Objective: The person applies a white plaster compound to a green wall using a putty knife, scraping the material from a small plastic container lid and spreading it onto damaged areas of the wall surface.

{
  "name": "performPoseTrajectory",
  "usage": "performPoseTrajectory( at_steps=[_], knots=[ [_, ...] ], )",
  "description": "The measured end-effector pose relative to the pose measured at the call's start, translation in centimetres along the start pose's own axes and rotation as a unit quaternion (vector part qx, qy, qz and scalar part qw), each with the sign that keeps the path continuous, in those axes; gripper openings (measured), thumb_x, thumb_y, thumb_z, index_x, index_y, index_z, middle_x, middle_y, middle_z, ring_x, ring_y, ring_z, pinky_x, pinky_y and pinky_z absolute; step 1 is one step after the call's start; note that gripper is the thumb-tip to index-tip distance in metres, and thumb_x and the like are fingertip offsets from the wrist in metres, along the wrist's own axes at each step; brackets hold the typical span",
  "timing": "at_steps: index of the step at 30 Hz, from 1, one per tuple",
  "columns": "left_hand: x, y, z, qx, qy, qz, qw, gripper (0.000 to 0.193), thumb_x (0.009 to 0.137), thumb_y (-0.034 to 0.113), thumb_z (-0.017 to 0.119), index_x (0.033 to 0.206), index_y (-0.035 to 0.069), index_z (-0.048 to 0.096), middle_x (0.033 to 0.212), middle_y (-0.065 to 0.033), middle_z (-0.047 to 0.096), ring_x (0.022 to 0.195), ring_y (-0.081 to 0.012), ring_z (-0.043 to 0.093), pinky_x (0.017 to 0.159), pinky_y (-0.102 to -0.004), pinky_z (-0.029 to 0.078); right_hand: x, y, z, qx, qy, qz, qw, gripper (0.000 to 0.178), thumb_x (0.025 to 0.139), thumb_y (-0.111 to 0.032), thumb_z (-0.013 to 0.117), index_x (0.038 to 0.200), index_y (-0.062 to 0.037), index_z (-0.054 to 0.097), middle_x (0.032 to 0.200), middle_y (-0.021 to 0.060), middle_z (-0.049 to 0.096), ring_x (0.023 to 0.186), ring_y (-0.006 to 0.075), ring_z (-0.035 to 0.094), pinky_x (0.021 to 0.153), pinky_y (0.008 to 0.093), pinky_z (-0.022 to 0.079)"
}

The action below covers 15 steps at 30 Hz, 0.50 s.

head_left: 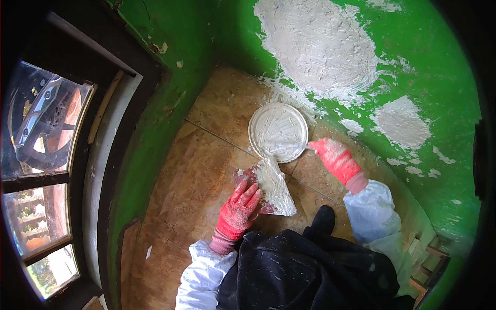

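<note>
The blurred scraper (306, 147) reaches over the round white tub (251, 130), its long axis running roughly crosswise, tip pointing left from the right hand (337, 159), whose fingers are clamped on its handle. The red board (246, 174), coated with white paste (276, 190), lies between tub and dark clothing (310, 268), right beside the nearer left hand (239, 211); those fingers press its edge, any grip underneath hidden.

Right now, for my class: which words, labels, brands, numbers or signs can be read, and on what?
None can be read.
No lettering shows on the round white container, the white-smeared board or the green wall.
Anything beyond the window panes is too small or blurred to read.
</note>
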<state>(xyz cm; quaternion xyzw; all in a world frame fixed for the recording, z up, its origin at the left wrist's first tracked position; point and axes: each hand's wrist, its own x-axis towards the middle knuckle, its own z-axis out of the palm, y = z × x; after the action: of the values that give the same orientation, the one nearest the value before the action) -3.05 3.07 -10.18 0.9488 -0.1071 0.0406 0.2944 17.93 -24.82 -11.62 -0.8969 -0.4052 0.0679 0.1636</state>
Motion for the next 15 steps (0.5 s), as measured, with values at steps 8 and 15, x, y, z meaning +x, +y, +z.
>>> performPoseTrajectory(
  at_steps=[8,15],
  knots=[
    [-0.6,-0.1,-0.2,0.003,-0.007,-0.019,1.000,0.059,0.063,0.013,0.068,0.121,0.009,0.054,0.123,-0.0112,0.052,0.117,-0.0390,0.046,0.094,-0.0421,0.044,-3.6,0.5,3.1,0.100,0.063,0.174,0.978,0.031,0.084,-0.002,0.049,0.110,-0.0116,0.063,0.083,0.0031,0.059,0.065,0.0131,0.055,0.054,0.0261,0.047],
    [-0.2,-0.1,-0.4,-0.003,0.012,-0.001,1.000,0.057,0.064,0.013,0.068,0.120,0.010,0.055,0.122,-0.0105,0.053,0.117,-0.0383,0.047,0.093,-0.0413,0.045,-5.9,0.2,3.6,0.247,0.120,0.339,0.900,0.027,0.081,-0.007,0.054,0.106,-0.0097,0.064,0.089,0.0128,0.061,0.079,0.0311,0.059,0.070,0.0388,0.048]
  ],
)
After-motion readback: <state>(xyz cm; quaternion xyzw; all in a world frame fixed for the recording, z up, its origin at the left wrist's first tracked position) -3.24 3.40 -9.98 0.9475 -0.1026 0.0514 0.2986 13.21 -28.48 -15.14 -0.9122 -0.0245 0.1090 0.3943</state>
